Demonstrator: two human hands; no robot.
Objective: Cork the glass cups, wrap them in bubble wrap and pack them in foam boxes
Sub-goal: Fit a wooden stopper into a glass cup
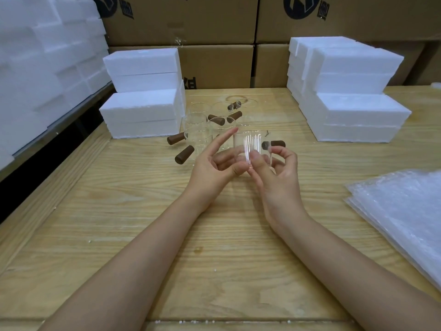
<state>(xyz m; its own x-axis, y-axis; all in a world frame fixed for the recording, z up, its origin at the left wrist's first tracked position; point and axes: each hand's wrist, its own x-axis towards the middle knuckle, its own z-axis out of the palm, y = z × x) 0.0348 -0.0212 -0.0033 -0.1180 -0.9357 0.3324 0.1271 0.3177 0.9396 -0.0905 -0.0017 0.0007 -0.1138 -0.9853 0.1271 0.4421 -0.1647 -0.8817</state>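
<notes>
A: We log the wooden table (pixel 119 235) first; it fills the lower frame. Cardboard cartons (pixel 214 25) wall off the top edge.

B: Agreed. White foam boxes (pixel 43 63) are banked at upper left. We also note a left stack (pixel 143 96) and a right stack (pixel 350 91) standing on the table.

A: Bubble wrap sheets (pixel 405 216) are piled at the right edge.

B: At centre frame, between the stacks, a cluster of cups (pixel 202 123) with brown stubs.

A: Just below the cluster, the left hand (pixel 212 166) and right hand (pixel 279 177) meet on one glass cup (pixel 250 144).

B: We see the left thumb and lower fingers curled against its base, the index finger straight and free. The right thumb and fingers pinch its right side, by its brown stub (pixel 274 144).
</notes>
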